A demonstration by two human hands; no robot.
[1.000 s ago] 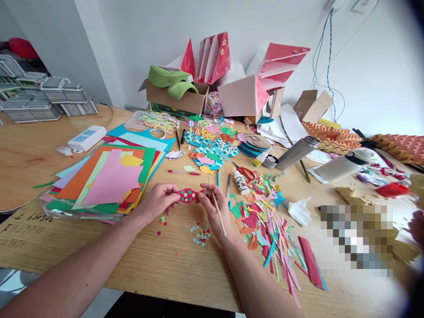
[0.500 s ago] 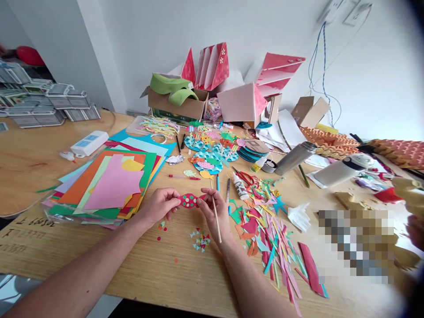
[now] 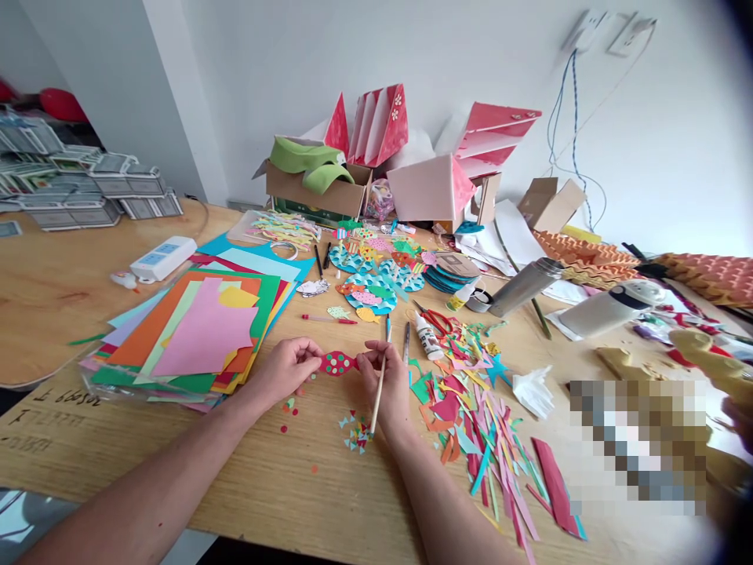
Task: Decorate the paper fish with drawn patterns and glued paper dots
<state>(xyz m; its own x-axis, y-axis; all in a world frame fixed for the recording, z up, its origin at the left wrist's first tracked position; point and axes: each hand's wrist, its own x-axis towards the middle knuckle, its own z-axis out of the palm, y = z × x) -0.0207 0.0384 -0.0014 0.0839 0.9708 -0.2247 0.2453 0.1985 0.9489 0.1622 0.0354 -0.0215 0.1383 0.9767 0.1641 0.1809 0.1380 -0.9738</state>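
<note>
Between my hands is a small red paper fish (image 3: 336,363) with pale and green dots. My left hand (image 3: 292,366) pinches its left end. Its right end is between the thumb and fingers of my right hand (image 3: 385,386). A thin wooden stick (image 3: 378,395) also rests in my right hand, slanting down toward the table. Below the hands lie small paper triangles (image 3: 355,432) and a few round paper dots (image 3: 285,429). Beyond them, a red pen (image 3: 329,318) lies near paper fish (image 3: 368,315).
Stacked coloured paper (image 3: 205,329) covers the left side. To the right are paper scraps (image 3: 488,439), a glue bottle (image 3: 428,336), red-handled scissors (image 3: 436,318) and two flasks (image 3: 526,286). A cardboard box (image 3: 318,188) stands by the wall. Another person's hand (image 3: 738,412) is at the right edge.
The stick's lower end has swung slightly left, over the paper triangles. Both hands still hold the fish, and the view has shifted a little.
</note>
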